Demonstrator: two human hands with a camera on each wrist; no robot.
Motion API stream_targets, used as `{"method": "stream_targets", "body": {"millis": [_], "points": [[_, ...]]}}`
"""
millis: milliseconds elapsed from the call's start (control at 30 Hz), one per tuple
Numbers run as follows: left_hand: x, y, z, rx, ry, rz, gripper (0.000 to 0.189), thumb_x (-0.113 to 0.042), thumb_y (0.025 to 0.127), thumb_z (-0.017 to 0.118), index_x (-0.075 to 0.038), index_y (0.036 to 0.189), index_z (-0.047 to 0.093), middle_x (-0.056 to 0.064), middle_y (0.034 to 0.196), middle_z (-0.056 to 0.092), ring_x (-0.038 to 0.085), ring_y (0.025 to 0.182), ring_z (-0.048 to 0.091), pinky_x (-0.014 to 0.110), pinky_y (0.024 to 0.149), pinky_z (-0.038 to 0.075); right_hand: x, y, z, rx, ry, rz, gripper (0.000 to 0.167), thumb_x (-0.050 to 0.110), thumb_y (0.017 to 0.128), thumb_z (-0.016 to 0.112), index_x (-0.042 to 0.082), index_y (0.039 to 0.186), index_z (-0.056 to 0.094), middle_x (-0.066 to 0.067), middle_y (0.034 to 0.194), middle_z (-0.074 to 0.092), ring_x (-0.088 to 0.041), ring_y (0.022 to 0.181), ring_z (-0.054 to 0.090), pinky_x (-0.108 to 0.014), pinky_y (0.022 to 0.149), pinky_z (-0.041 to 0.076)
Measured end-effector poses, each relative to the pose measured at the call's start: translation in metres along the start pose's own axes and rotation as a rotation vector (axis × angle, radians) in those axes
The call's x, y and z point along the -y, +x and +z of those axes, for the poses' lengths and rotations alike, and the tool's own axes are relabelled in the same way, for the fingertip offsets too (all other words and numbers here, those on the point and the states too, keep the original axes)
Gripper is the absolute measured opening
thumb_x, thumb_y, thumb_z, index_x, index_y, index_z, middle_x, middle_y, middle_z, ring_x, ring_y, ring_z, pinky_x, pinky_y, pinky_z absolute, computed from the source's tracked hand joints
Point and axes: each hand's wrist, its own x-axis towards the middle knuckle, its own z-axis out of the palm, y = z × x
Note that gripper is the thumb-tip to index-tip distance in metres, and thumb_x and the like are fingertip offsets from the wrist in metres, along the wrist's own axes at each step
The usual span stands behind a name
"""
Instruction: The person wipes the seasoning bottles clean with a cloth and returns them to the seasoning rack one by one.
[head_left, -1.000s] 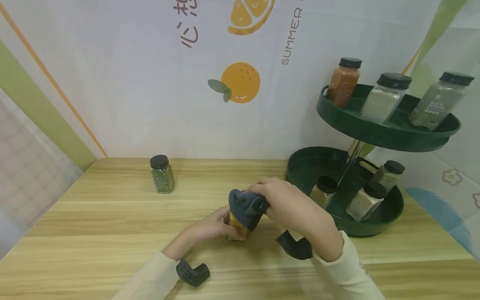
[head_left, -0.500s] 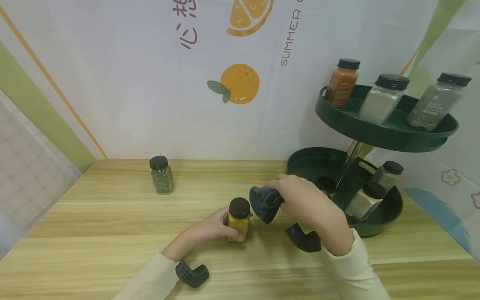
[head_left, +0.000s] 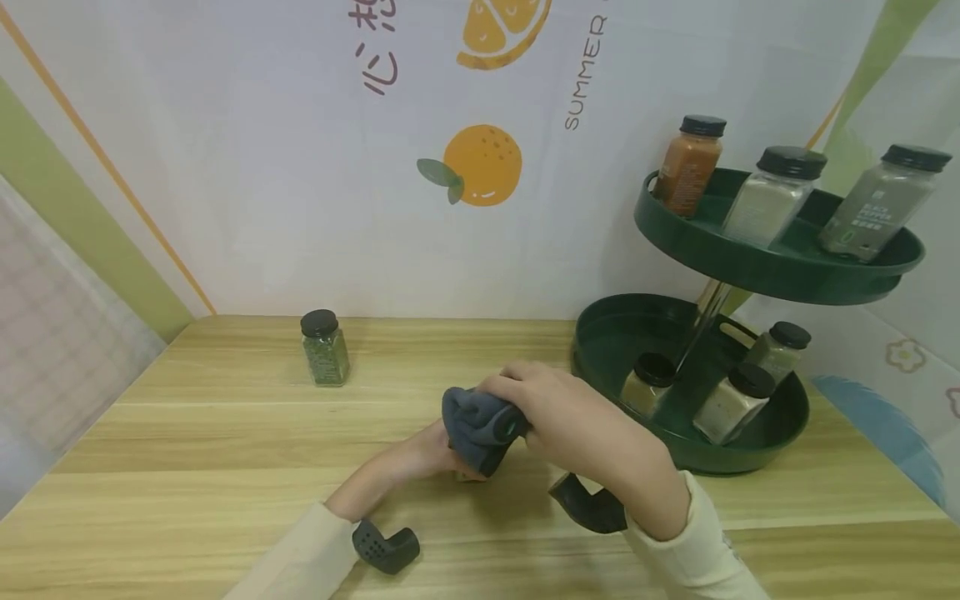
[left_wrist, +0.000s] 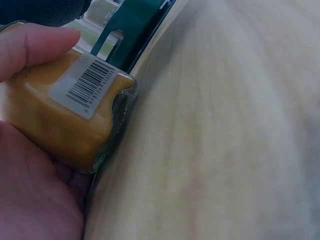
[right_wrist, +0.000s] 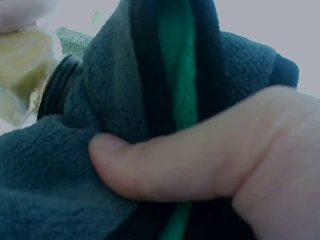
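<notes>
holding both arms (head_left: 637, 467) angled inward, gripping low with the left hand (head_left: 429, 452) and pinching higher up with the right hand (head_left: 536, 404), its thumb (right_wrist: 165, 170) nearly straight.

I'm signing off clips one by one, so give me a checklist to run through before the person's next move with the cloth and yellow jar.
1. Jar held: ok. The left hand grips the yellow jar.
2. Cloth held: ok. The right hand grips the blue-grey cloth.
3. Lid on: ok. The black lid shows in the right wrist view; whether it is tight, cannot tell.
4. Cloth out of the way: not ok. It hides most of the jar in the head view.
5. Herb jar apart from both hands: ok, upright.
6. Jar top clean: cannot tell.
</notes>
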Motion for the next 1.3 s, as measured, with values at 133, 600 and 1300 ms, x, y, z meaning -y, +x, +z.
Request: {"method": "stream_targets", "body": {"millis": [133, 600, 1300], "points": [[0.0, -0.006, -0.001, -0.003, -0.057, -0.06, 0.077, -0.012, 0.078, 0.071, -0.009, 0.142, 0.027, 0.011, 0.143, 0.033, 0.023, 0.126, 0.032, 0.05, 0.108, 0.021, -0.003, 0.001, 0.0, 0.011, 0.016, 0.052, 0.049, -0.01, 0.076, 0.066, 0.022, 0.113, 0.062, 0.003, 0.104, 0.061, -0.016, 0.093, 0.06, -0.037, 0.083, 0.05], [0.007, -0.014, -0.006, -0.181, -0.449, -0.141, 0.067, -0.009, 0.082, 0.061, -0.011, 0.14, 0.029, 0.003, 0.128, 0.05, 0.019, 0.123, 0.043, 0.046, 0.112, 0.02, -0.02, 0.0, -0.003, 0.02, 0.003, 0.204, 0.054, -0.009, 0.074, 0.066, 0.018, 0.119, 0.06, 0.001, 0.115, 0.062, -0.018, 0.096, 0.06, -0.038, 0.082, 0.05], [0.01, -0.015, -0.015, -0.322, -0.991, -0.109, 0.041, -0.044, 0.099, 0.035, -0.014, 0.098, 0.063, -0.001, 0.096, 0.071, 0.012, 0.097, 0.065, 0.028, 0.096, 0.046, -0.015, 0.014, 0.016, -0.107, 0.025, 0.14, 0.041, 0.005, 0.083, 0.064, 0.016, 0.121, 0.052, -0.001, 0.111, 0.063, -0.016, 0.087, 0.061, -0.034, 0.077, 0.05]]}}
